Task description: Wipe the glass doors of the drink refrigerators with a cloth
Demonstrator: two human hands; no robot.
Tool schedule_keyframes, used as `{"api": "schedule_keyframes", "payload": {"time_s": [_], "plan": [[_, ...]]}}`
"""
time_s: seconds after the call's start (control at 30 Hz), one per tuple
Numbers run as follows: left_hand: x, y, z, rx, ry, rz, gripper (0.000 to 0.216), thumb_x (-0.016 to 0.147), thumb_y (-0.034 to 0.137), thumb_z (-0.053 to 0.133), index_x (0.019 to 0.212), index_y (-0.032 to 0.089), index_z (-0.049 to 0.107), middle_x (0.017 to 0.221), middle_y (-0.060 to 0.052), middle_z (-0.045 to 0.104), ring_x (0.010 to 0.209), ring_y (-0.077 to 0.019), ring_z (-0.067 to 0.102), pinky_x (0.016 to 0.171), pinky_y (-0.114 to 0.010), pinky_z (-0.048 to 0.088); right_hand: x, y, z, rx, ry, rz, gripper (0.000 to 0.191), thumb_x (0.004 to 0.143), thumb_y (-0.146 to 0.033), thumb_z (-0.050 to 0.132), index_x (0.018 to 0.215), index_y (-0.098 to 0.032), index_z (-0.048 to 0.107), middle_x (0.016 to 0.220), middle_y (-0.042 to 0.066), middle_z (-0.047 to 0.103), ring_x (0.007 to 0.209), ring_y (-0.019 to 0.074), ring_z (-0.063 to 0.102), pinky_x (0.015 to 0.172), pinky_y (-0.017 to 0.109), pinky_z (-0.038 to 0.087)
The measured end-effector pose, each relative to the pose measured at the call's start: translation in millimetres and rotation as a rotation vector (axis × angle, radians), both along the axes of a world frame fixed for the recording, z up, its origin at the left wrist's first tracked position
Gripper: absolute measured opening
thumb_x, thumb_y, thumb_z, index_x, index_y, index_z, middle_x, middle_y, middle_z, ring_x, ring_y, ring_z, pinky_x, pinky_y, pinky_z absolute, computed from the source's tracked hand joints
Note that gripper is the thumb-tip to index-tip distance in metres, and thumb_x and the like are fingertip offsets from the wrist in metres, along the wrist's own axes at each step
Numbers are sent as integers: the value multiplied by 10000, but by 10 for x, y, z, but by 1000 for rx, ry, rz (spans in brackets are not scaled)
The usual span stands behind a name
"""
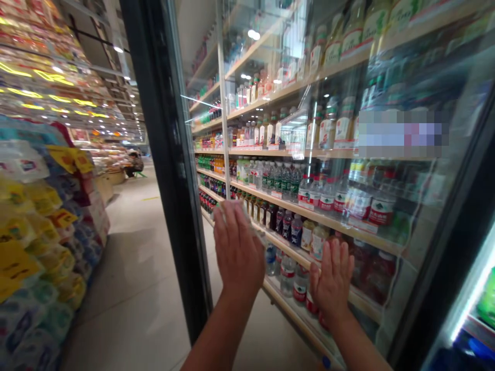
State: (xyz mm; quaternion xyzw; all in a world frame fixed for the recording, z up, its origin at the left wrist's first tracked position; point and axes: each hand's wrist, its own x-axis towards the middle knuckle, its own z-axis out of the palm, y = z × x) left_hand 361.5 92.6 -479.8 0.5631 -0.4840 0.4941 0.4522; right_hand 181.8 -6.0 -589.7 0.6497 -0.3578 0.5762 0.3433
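Note:
A large glass door [294, 175] in a dark frame fills the middle of the head view. My left hand [237, 252] presses a pale cloth [260, 232] flat against the glass; the cloth shows only at the edges of the hand, the rest being covered by my fingers and palm. To the right and slightly lower, my right hand [332, 281] lies against the pane, its fingers stretched out. Nothing shows in that hand. Several rows of bottles [286, 178] appear in or through the glass behind both hands.
The dark door frame [164, 154] slants down on the left. Beyond it runs a pale floor [131, 268] beside a stack of wrapped packs [42, 232]. A seated person [134, 164] is far back in the aisle. At lower right, a lit edge [469, 304] borders more goods.

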Motion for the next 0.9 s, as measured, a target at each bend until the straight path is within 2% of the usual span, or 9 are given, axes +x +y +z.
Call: {"api": "schedule_keyframes", "payload": {"time_s": [0.07,0.17,0.27,0.33,0.43,0.57,0.67,0.77,0.9], "plan": [[18,2,25,-37,67,2,702,985,148,415,1607,72,100,1648,-209,173,1545,-364,99,1249,-565,233,18,4,2,-6,-5,-1,695,998,-250,476,1612,-121,177,1643,197,281,1560,323,178,1229,582,233],[-253,-111,-144,4,59,-23,674,976,113,401,1600,60,152,1654,-189,169,1548,-353,93,1260,-539,224,27,-1,-11,7,-12,-4,702,991,-254,488,1611,-121,187,1636,200,297,1557,330,186,1226,587,242],[-676,-288,-303,120,-164,-111,582,992,154,382,1562,64,307,1648,-119,242,1541,-315,171,1269,-450,244,2,-12,-23,-3,-14,-6,656,1002,-224,435,1607,-111,206,1635,200,301,1557,317,193,1236,566,231],[-838,-358,-313,143,-287,-147,549,1005,217,396,1534,72,376,1640,-92,274,1532,-301,214,1269,-415,249,-21,-16,-20,-25,-6,-2,622,1012,-194,382,1604,-107,213,1643,192,283,1560,299,186,1246,543,213],[-703,-296,-261,121,-236,-109,565,996,176,386,1549,70,343,1635,-98,284,1529,-299,223,1268,-421,242,-38,-13,-8,-23,1,7,628,1017,-240,416,1600,-99,227,1639,195,296,1558,305,195,1249,537,203],[-76,-8,-301,39,-31,37,688,961,102,429,1593,37,165,1642,-192,215,1539,-355,147,1260,-493,228,-12,-8,-6,-9,3,9,658,1013,-278,462,1597,-86,227,1624,216,322,1554,327,201,1240,553,214],[216,118,-350,14,9,53,709,968,118,442,1595,29,123,1647,-227,160,1540,-381,112,1257,-534,210,23,-6,-13,-4,-4,-1,667,1014,-281,461,1600,-85,210,1627,221,313,1556,333,190,1240,562,206],[93,56,-332,22,18,27,698,965,98,419,1593,24,124,1647,-222,165,1541,-379,106,1256,-544,215,43,-5,-15,3,-17,-10,659,1016,-287,457,1597,-85,222,1623,221,322,1554,334,195,1239,560,205],[-431,-170,-378,146,-178,-100,589,987,120,351,1568,55,283,1641,-127,259,1535,-318,189,1273,-459,230,23,-10,-10,-11,-12,-13,632,1023,-292,424,1591,-78,246,1622,216,326,1550,336,211,1237,549,214]]}}
